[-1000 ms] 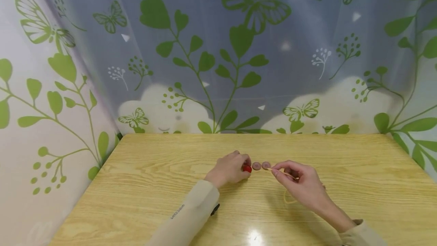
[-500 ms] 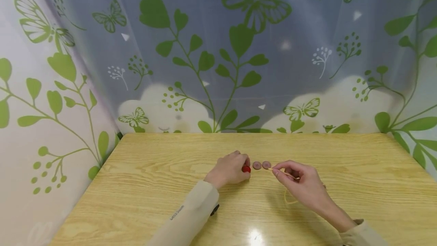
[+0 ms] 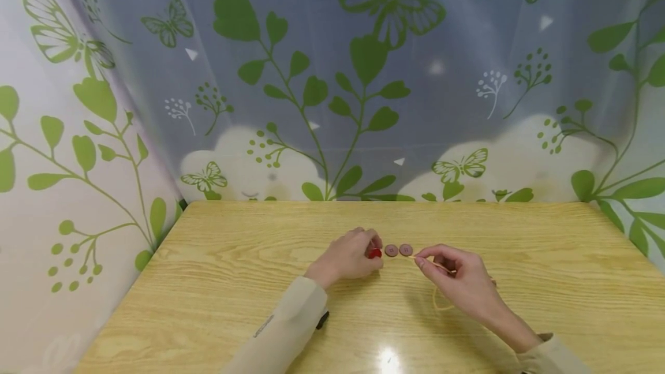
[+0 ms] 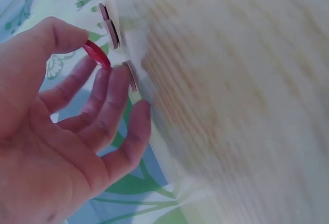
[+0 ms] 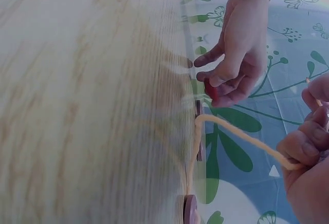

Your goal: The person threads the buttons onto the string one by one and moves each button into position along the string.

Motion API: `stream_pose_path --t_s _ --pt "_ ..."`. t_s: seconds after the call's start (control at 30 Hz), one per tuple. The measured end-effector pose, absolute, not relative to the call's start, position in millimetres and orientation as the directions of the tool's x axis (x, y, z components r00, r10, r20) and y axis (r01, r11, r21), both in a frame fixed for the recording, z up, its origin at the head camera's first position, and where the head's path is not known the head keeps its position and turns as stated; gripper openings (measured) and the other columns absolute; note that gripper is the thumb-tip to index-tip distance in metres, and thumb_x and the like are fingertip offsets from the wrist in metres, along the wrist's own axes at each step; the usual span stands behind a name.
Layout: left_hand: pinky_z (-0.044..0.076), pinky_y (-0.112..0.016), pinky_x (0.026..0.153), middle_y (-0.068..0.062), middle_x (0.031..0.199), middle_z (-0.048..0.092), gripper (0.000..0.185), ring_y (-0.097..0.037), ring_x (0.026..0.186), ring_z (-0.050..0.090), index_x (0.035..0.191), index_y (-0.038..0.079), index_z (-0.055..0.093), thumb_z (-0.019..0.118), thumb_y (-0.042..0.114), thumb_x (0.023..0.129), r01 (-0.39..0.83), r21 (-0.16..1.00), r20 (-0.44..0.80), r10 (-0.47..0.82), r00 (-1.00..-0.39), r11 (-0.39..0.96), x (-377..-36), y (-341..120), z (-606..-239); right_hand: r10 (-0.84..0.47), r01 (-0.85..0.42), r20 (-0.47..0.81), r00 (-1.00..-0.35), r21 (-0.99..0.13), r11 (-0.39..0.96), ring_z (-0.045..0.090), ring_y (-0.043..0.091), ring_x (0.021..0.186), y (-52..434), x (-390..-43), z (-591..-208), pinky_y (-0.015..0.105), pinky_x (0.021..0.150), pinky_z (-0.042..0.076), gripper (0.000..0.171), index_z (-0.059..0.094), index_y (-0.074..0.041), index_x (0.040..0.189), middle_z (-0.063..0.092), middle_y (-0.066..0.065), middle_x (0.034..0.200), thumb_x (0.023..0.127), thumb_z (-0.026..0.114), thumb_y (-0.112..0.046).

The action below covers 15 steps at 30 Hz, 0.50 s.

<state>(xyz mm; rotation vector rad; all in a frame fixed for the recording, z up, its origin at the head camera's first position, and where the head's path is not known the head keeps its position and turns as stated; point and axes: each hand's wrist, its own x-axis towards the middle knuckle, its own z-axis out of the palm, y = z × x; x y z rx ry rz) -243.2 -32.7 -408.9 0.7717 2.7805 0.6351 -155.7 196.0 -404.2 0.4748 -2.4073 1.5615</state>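
Observation:
My left hand (image 3: 349, 254) pinches a red button (image 4: 97, 55) between thumb and fingertips, just above the table. Right of it in the head view lie two brown four-hole buttons, the nearer one (image 3: 391, 250) beside the farther one (image 3: 406, 250). Another brown button (image 4: 131, 76) shows behind my left fingertips in the left wrist view; the hand hides it from the head view. My right hand (image 3: 463, 279) pinches a yellow cord (image 5: 241, 135) between thumb and forefinger. Its tip points at the farther brown button, and a loop hangs below the hand.
A wood-grain table (image 3: 208, 305) spreads under both hands. Behind and left of it hangs a curtain (image 3: 291, 74) printed with green leaves and butterflies. A small black object (image 3: 322, 320) shows at the left sleeve.
The red button has tilted and risen slightly in my left fingers, away from the table's front. My right hand and the cord hold nearly still; the brown buttons stay in place.

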Motion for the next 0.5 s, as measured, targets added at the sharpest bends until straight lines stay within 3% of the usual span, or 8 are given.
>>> stream_pose_path --t_s 0.2,0.5 --pt "0.050 -0.022 0.081 0.000 0.106 0.059 0.027 -0.010 0.090 0.057 0.119 0.014 0.066 0.065 0.018 0.092 0.437 0.619 0.001 0.556 -0.831 0.652 -245 -38 -412 -0.141 -0.389 0.364 -0.921 -0.835 0.389 0.034 0.001 0.050 196 -156 -405 0.024 0.042 0.032 0.007 0.075 -0.015 0.099 0.045 -0.009 0.062 0.097 0.071 -0.009" --pt "0.055 -0.022 0.080 -0.001 0.114 0.061 0.029 -0.011 0.096 0.064 0.123 0.009 0.065 0.064 0.016 0.095 0.355 0.763 0.004 0.544 -0.839 0.541 -240 -47 -412 -0.152 -0.412 0.383 -0.911 -0.829 0.377 0.031 0.001 0.048 196 -156 -407 0.025 0.040 0.031 0.008 0.075 -0.014 0.098 0.043 -0.008 0.060 0.097 0.070 -0.008"
